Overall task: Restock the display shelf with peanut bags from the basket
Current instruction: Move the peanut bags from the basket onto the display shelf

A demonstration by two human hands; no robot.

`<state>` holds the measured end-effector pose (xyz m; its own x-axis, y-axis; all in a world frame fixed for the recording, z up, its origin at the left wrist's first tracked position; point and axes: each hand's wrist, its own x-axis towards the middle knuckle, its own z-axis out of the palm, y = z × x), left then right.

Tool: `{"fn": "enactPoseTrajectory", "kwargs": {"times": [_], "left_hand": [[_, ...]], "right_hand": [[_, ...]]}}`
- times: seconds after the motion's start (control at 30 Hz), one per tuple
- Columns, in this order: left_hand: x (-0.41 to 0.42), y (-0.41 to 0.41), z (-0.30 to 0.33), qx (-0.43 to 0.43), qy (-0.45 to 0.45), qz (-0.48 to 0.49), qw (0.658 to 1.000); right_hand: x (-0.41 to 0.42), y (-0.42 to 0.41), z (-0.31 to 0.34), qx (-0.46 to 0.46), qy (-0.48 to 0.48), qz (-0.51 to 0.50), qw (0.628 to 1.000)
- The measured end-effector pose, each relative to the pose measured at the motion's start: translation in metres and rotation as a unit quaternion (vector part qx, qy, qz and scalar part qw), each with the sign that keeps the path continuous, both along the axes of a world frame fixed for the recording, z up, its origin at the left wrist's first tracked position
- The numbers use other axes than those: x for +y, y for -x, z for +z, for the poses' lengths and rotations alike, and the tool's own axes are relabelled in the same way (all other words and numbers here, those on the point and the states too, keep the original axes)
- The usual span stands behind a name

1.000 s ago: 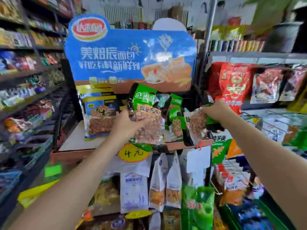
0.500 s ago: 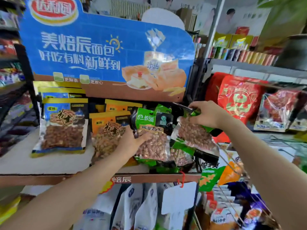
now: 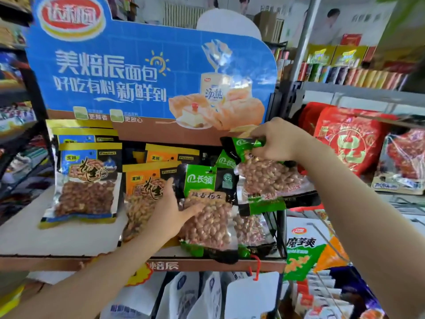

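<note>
On the display shelf [image 3: 69, 247] my left hand [image 3: 171, 212] grips the left edge of a green peanut bag [image 3: 207, 203], thumb across its clear front; the bag leans on the shelf's right part. My right hand [image 3: 279, 140] pinches the green top of a second peanut bag [image 3: 271, 176], held tilted above and behind other green bags [image 3: 250, 229]. Left of these stand orange peanut bags [image 3: 147, 180] and blue ones [image 3: 87, 178]. No basket is in view.
A blue bread signboard [image 3: 142, 72] rises behind the shelf. Red packets [image 3: 349, 139] fill the rack on the right, white pouches [image 3: 207, 295] hang below, and a green and orange snack bag [image 3: 305, 252] sits lower right. Aisle shelves run along the left.
Both hands have carried the green bags up and forward onto the shelf. The left bag now rests there, and the view has closed in on the display.
</note>
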<state>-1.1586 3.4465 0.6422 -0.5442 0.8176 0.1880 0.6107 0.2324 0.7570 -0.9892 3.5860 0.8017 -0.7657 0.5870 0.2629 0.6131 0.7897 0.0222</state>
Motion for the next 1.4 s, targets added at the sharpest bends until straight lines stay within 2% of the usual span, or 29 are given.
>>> {"fn": "enactPoseTrajectory", "kwargs": {"times": [0.07,0.17,0.27,0.33,0.4,0.47,0.57,0.63,0.77,0.8,0.87,0.97,1.07,1.17,1.27,1.33,1.4], "left_hand": [[-0.006,0.004,-0.001,0.015,0.015,-0.002,1.000],[-0.005,0.005,0.001,0.020,0.062,-0.033,0.997],[-0.002,0.004,-0.001,-0.016,0.033,-0.036,0.999],[-0.002,0.000,-0.003,-0.021,0.006,-0.026,0.999],[-0.002,-0.004,-0.005,-0.032,0.007,-0.032,0.999],[-0.003,-0.007,-0.006,-0.048,0.057,-0.063,0.995],[-0.006,-0.008,-0.005,-0.038,0.146,-0.113,0.982],[-0.010,-0.006,-0.008,0.004,0.160,-0.111,0.981],[-0.011,-0.003,-0.010,0.086,0.205,-0.097,0.970],[-0.010,-0.004,-0.011,0.104,0.204,-0.091,0.969],[-0.008,-0.010,-0.011,0.142,0.200,-0.085,0.966],[-0.010,-0.010,-0.011,0.163,0.187,-0.070,0.966],[-0.026,-0.010,-0.009,0.171,0.160,-0.080,0.969],[-0.050,-0.009,-0.009,0.205,0.067,-0.097,0.972],[-0.077,-0.009,-0.017,0.265,-0.092,-0.163,0.946],[-0.098,-0.019,-0.025,0.260,-0.133,-0.233,0.928],[-0.119,-0.036,-0.040,0.253,-0.138,-0.296,0.911]], "right_hand": [[0.003,0.010,0.004,0.001,0.000,0.042,0.999],[0.005,0.030,0.010,0.079,0.026,0.089,0.993],[0.024,0.059,-0.008,0.027,0.075,0.100,0.992],[0.044,0.073,-0.038,0.000,0.068,0.063,0.996],[0.060,0.080,-0.064,0.047,0.060,-0.033,0.997],[0.062,0.082,-0.084,0.130,0.080,-0.089,0.984],[0.046,0.080,-0.100,0.190,0.050,-0.068,0.978],[0.031,0.068,-0.100,0.176,0.014,-0.008,0.984],[0.018,0.032,-0.087,0.049,0.179,0.094,0.978],[0.018,0.026,-0.086,0.002,0.174,0.107,0.979],[0.019,0.023,-0.089,-0.054,0.102,0.095,0.989],[0.010,0.031,-0.094,-0.073,-0.020,0.019,0.997],[-0.017,0.030,-0.097,0.000,-0.075,-0.037,0.997],[-0.050,0.012,-0.107,0.150,-0.083,-0.048,0.984],[-0.091,-0.016,-0.131,0.253,-0.056,-0.041,0.965],[-0.123,-0.038,-0.155,0.295,-0.050,-0.085,0.950],[-0.161,-0.062,-0.182,0.328,-0.033,-0.148,0.932]]}}
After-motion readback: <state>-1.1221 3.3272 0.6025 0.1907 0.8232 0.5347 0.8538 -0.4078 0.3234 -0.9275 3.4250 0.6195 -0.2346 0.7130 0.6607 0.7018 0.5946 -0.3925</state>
